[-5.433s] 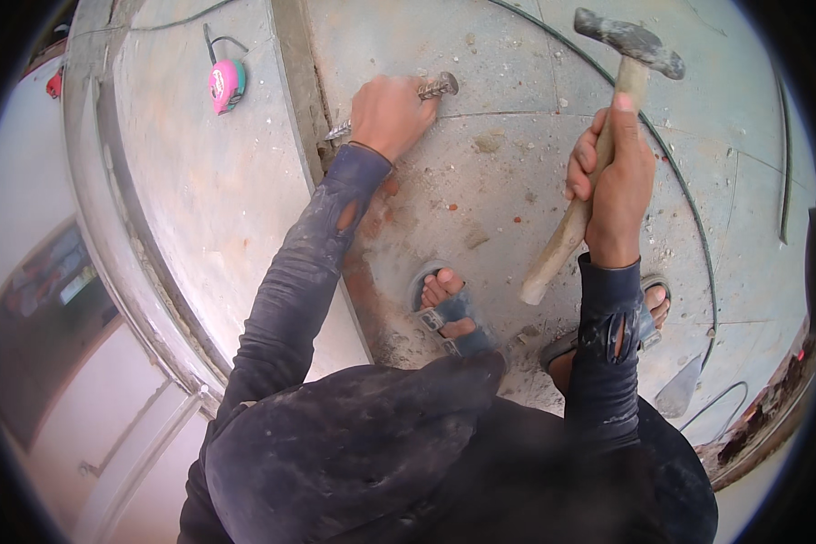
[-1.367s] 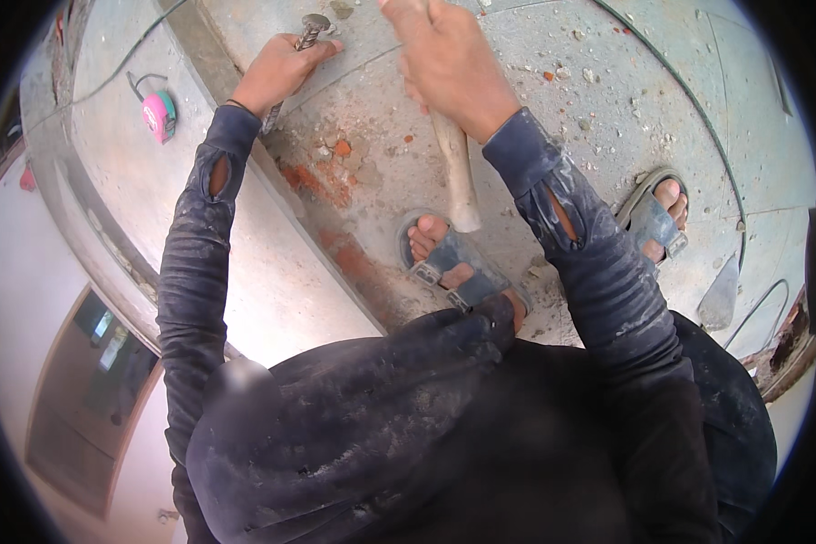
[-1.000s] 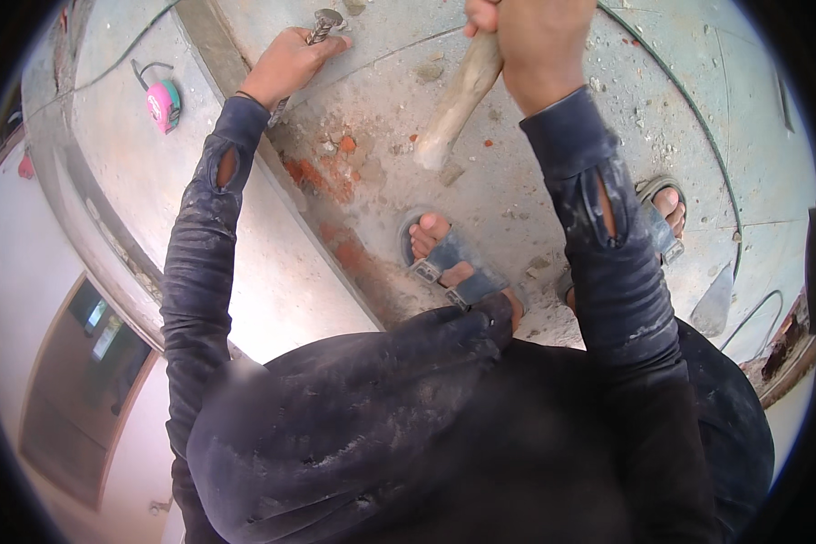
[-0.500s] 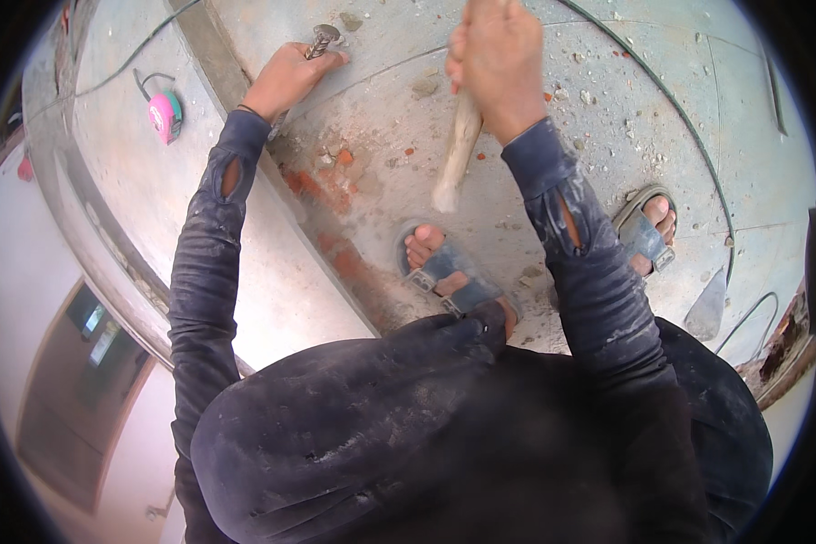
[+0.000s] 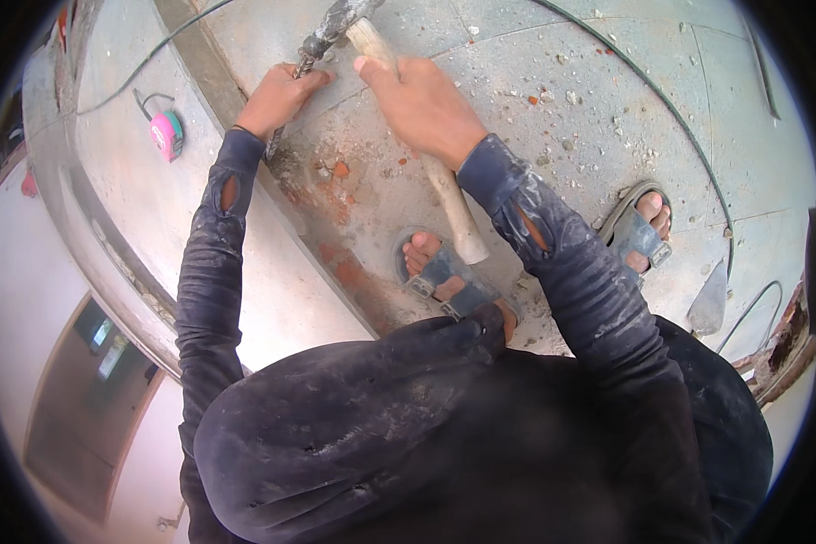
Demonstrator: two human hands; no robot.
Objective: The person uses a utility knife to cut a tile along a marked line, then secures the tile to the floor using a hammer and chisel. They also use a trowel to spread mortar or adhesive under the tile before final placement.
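My left hand (image 5: 276, 102) is wrapped round a metal chisel (image 5: 273, 145) with a twisted shank, its lower end by the foot of the pale raised ledge (image 5: 272, 245). My right hand (image 5: 426, 107) grips the wooden handle of a hammer (image 5: 458, 213); the handle's butt points down toward my foot. At the upper edge of the view, the grey hammer head (image 5: 344, 18) meets the top of the chisel, or lies right over it. Broken orange-red brick and mortar (image 5: 335, 190) show along the ledge beside the chisel.
A pink and green tape measure (image 5: 166, 134) lies on the ledge. Rubble bits (image 5: 571, 98) are strewn over the grey floor, which a black cable (image 5: 671, 113) crosses. My sandalled feet (image 5: 449, 276) stand close by. A flat grey trowel-like blade (image 5: 709, 304) lies at the right.
My right hand has swung the hammer down and left, bringing its head to the chisel top. The left hand keeps its hold on the chisel, shifted slightly.
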